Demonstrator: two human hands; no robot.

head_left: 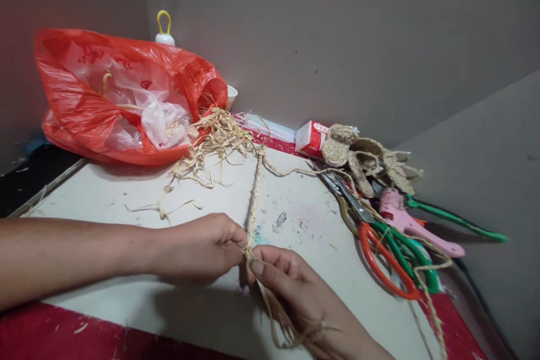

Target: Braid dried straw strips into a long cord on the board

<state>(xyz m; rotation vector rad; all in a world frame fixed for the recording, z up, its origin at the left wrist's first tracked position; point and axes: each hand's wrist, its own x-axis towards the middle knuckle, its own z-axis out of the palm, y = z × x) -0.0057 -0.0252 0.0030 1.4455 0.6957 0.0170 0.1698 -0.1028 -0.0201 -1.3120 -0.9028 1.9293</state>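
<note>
A thin braid of pale straw [255,197] runs from the far middle of the white board toward me, and its near end sits between my hands. My left hand [211,247] pinches the braid's end from the left, with fingers closed. From the right, my right hand [291,281] holds the same spot between thumb and fingers. Loose straw strands [274,315] hang below the pinch, partly in front of the right palm. The undersides of the left fingers are hidden.
An open red plastic bag [84,107] spills loose straw [223,135] at the back left. Right of the braid lie orange-handled scissors [388,264], a pink glue gun [405,219], green-handled pliers [459,216], woven straw pieces [371,157] and a red-and-white box [310,138]. Grey walls stand behind.
</note>
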